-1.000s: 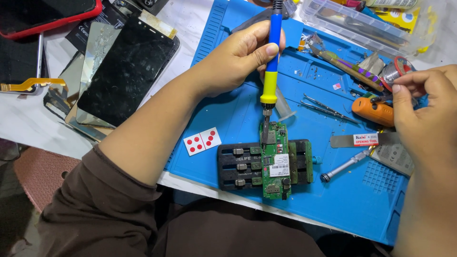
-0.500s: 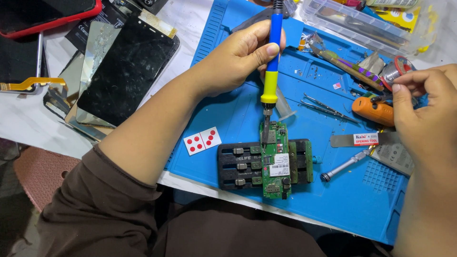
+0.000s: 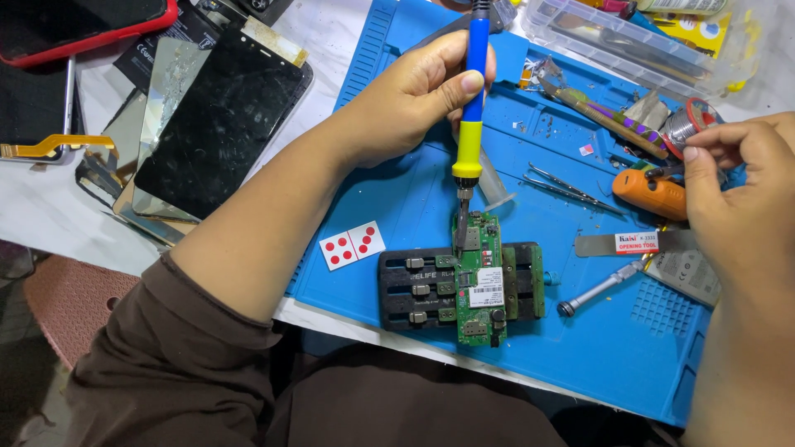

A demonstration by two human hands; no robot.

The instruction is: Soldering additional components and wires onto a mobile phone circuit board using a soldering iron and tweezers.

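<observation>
The green circuit board [image 3: 479, 277] sat in the black holder [image 3: 431, 285] low in the middle of the frame, on the blue mat [image 3: 397, 207] that covered the bench. The tip of the blue and yellow soldering iron [image 3: 469, 124] stayed on the top end of the board, just as it was 1 second before. The left hand [image 3: 414, 99] had not moved, and its fingers were wrapped tight around the iron. The right hand [image 3: 737, 199] at the right edge had slid down a little, its fingers pinched narrow on something too small to tell, just beside the orange tool [image 3: 650, 192]. The heating looked like it was going on, with the right hand getting closer.
</observation>
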